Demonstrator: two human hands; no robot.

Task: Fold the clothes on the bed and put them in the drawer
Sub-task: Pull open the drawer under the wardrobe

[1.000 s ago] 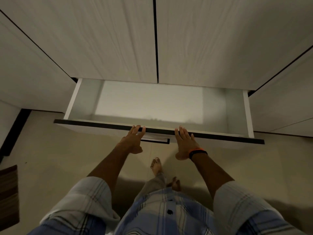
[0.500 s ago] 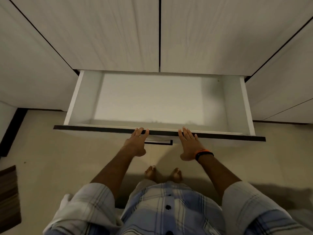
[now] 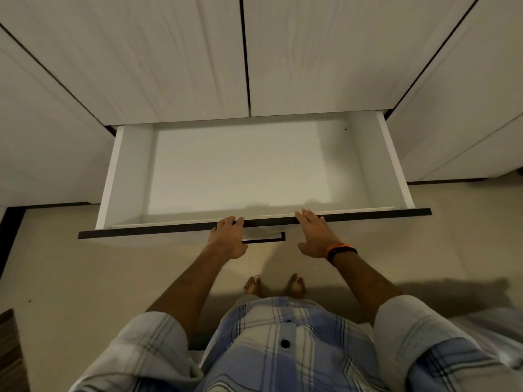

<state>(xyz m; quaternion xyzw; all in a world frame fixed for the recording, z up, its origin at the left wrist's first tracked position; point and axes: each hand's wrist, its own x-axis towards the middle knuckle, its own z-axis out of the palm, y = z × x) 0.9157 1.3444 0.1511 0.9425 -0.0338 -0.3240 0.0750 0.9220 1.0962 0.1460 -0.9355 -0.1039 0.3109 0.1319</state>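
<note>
The white drawer (image 3: 113, 176) stands pulled far out of the wardrobe base, and only its bare white bottom shows inside. Its dark front edge (image 3: 141, 232) runs across the middle of the view, with a slim dark handle (image 3: 266, 239) just under it. My left hand (image 3: 227, 237) is on the front edge above the handle, its fingers hooked over the rim. My right hand (image 3: 312, 232), with an orange and black band at the wrist, rests on the same edge further right with its fingers straight. No clothes are in view.
Tall pale wardrobe doors (image 3: 169, 58) rise behind the drawer. My bare feet (image 3: 273, 285) stand on the beige tiled floor (image 3: 85, 278). A brown striped mat (image 3: 11, 352) lies at the lower left, and a pale fabric edge (image 3: 492, 321) shows at the lower right.
The drawer has slid further out towards me, showing more of its bottom. Both hands have stayed on its front edge, and my feet have drawn together.
</note>
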